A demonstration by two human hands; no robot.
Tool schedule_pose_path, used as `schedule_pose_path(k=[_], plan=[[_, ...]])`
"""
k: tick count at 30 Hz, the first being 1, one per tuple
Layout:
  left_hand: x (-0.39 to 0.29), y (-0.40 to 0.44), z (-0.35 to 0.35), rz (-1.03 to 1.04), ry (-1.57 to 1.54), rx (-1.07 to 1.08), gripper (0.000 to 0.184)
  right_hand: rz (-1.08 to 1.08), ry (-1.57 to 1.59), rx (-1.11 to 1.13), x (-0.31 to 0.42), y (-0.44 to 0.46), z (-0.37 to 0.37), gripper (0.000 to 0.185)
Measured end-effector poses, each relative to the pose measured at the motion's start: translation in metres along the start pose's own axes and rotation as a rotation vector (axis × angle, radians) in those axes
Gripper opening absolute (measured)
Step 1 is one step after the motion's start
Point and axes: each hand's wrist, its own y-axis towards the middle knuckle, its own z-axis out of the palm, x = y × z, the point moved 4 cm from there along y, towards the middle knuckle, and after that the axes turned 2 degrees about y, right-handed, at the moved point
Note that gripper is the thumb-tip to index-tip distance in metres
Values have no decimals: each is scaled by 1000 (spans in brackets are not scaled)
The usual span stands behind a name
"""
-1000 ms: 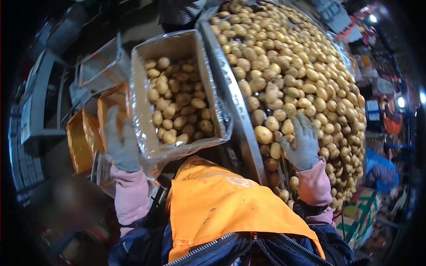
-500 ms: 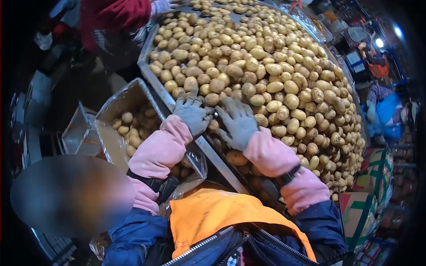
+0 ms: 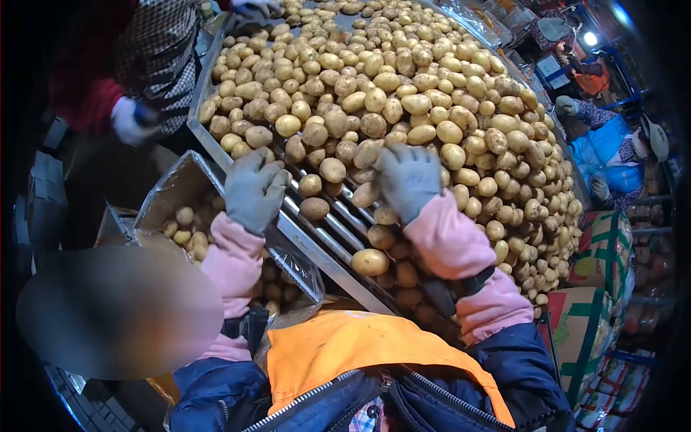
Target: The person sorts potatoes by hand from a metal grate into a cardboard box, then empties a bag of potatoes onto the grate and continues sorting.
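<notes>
Across the middle and upper right of the frame, there's a huge heap of potatoes (image 3: 450,132) on a metal table (image 3: 198,115). Left hand (image 3: 253,189), gloved, is left of center near the table's edge, fingers loosely bent. Right hand (image 3: 409,180), just right of center, has fingers against potatoes. Honestly can't tell if either's gripping one.

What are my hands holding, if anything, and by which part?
I can't tell: the left hand is at the metal edge, the right hand among potatoes, and both palms are hidden.
</notes>
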Motion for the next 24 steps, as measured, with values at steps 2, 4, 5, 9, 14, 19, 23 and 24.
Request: schedule_pose_path(k=[2,4,5,9,14,19,23,24], plan=[[-8,-14,-19,-35,-188,-183,31,-4,-94,172,-21,2,15,45],[-14,-30,-26,-227,-612,-234,36,21,-96,398,-23,23,24,41],[-17,-42,-23,-401,-944,-183,39,120,140,456,-28,25,26,39],[-46,-70,-1,-475,-2058,275,58,461,1179,532,-18,20,14,37],[-108,-67,6,-675,-2564,432,60,369,1543,468,50,-10,-33,36],[-101,-117,0,-681,-2748,283,59,318,1650,470,50,-29,-48,40],[-87,-170,-45,-551,-2801,45,50,291,1490,510,54,-55,-45,40],[-83,-185,-54,-516,-2772,-37,49,237,1508,527,55,-64,-37,42]])
